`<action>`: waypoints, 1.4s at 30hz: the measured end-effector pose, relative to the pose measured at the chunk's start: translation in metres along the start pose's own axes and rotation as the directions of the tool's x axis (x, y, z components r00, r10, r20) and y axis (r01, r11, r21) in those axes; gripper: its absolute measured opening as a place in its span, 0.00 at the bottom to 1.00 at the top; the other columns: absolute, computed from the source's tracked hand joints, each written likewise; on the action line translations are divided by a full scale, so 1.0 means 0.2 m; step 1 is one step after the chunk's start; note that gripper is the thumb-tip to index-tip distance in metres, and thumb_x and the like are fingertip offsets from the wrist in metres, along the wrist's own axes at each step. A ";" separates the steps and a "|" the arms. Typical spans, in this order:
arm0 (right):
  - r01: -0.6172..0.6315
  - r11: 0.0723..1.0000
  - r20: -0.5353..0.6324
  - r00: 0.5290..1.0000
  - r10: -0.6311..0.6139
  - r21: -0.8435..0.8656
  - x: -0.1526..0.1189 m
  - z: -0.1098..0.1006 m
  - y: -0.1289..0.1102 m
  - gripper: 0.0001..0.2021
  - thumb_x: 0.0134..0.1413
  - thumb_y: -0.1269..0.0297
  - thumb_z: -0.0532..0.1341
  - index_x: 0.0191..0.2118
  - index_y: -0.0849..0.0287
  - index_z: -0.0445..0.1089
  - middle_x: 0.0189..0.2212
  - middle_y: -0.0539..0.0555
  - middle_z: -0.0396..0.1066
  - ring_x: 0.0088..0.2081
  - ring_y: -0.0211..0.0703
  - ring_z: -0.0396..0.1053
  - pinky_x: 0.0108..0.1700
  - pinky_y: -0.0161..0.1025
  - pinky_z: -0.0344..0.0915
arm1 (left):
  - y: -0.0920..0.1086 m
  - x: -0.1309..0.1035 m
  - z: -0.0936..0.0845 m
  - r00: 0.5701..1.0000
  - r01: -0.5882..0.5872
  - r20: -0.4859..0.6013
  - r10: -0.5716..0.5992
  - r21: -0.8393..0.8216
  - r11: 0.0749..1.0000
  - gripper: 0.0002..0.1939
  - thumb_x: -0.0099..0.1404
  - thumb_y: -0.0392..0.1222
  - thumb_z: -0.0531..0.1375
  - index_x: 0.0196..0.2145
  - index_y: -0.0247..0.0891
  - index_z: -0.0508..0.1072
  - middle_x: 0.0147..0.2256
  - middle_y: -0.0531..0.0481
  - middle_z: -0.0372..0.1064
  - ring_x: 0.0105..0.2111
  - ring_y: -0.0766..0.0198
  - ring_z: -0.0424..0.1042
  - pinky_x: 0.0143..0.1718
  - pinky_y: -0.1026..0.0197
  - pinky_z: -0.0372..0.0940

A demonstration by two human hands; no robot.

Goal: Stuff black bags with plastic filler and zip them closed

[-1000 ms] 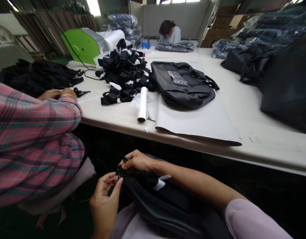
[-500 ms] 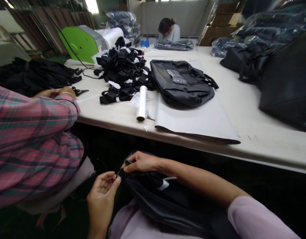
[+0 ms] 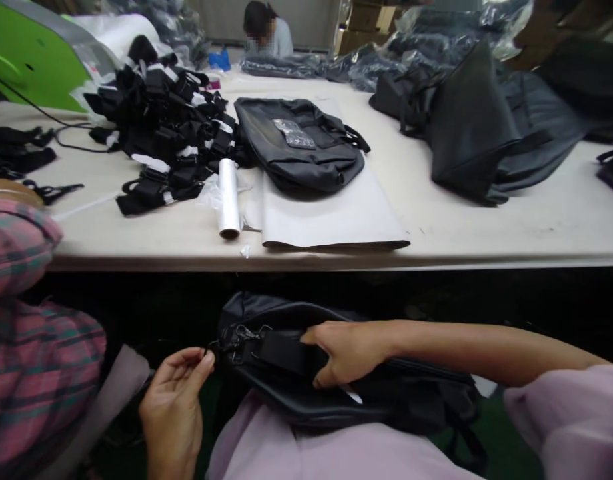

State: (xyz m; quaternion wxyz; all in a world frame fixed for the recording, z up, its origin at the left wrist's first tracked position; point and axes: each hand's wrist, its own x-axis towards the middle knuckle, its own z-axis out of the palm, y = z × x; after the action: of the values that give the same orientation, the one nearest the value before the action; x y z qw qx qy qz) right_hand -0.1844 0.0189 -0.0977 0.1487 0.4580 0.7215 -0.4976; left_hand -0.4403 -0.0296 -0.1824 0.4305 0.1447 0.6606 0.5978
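A black bag lies across my lap below the table edge. At its left end, my left hand pinches a small dark loop between thumb and fingertips. Metal clips sit beside that loop, joined to a wide black strap. My right hand is over the bag, with its thumb and fingers around the strap's right part. A white tag sticks out below my right hand.
On the table are a pile of black straps, a plastic film roll, a backpack on white sheets, and more black bags. A co-worker's plaid sleeve is at left, near scissors. Another person sits behind.
My right hand has left the clip end and moved right along the bag to the strap. The left hand still pinches the loop. The view has turned right.
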 end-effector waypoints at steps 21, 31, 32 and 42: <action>-0.132 0.842 -0.724 0.589 -0.358 -0.523 0.21 -0.01 0.37 0.16 0.52 0.63 0.67 0.45 0.65 0.70 0.58 0.71 0.61 0.58 0.63 0.62 0.56 0.56 0.62 | 0.00 0.11 0.27 0.987 -0.093 0.131 0.090 0.016 0.996 0.21 0.34 0.35 0.76 0.29 0.36 0.75 0.28 0.55 0.73 0.31 0.72 0.73 0.36 0.77 0.70; 0.379 0.916 -0.737 0.655 -0.167 0.130 0.10 -0.23 0.33 0.06 0.43 0.74 0.64 0.32 0.62 0.72 0.26 0.46 0.68 0.30 0.36 0.66 0.32 0.31 0.57 | 0.01 -0.09 0.20 0.163 -0.986 0.785 0.597 0.104 0.132 0.21 0.62 0.47 0.66 0.52 0.41 0.73 0.49 0.42 0.70 0.52 0.51 0.69 0.59 0.50 0.63; 0.414 0.898 -0.747 0.642 -0.170 0.151 0.08 -0.25 0.31 0.07 0.42 0.75 0.64 0.33 0.63 0.72 0.26 0.46 0.68 0.30 0.36 0.65 0.31 0.31 0.57 | 0.02 -0.13 0.22 -0.042 -0.999 0.852 0.521 -0.041 -0.013 0.26 0.63 0.46 0.66 0.57 0.40 0.69 0.52 0.40 0.69 0.56 0.49 0.68 0.62 0.48 0.60; 0.575 0.809 -0.711 0.618 -0.335 0.119 -0.34 -0.39 -0.02 0.10 0.42 0.76 0.61 0.35 0.65 0.71 0.23 0.45 0.66 0.24 0.32 0.62 0.25 0.27 0.57 | 0.36 -0.27 0.20 -0.175 -0.953 0.859 0.481 -0.271 0.138 0.08 0.60 0.42 0.65 0.39 0.46 0.80 0.30 0.47 0.78 0.30 0.55 0.77 0.35 0.58 0.73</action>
State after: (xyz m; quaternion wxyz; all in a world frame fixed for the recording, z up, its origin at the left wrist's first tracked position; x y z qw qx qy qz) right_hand -0.1328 0.0503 -0.0134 -0.3294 0.4194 0.7230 -0.4391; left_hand -0.4033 -0.0237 -0.0912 0.1652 0.8746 0.2512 0.3805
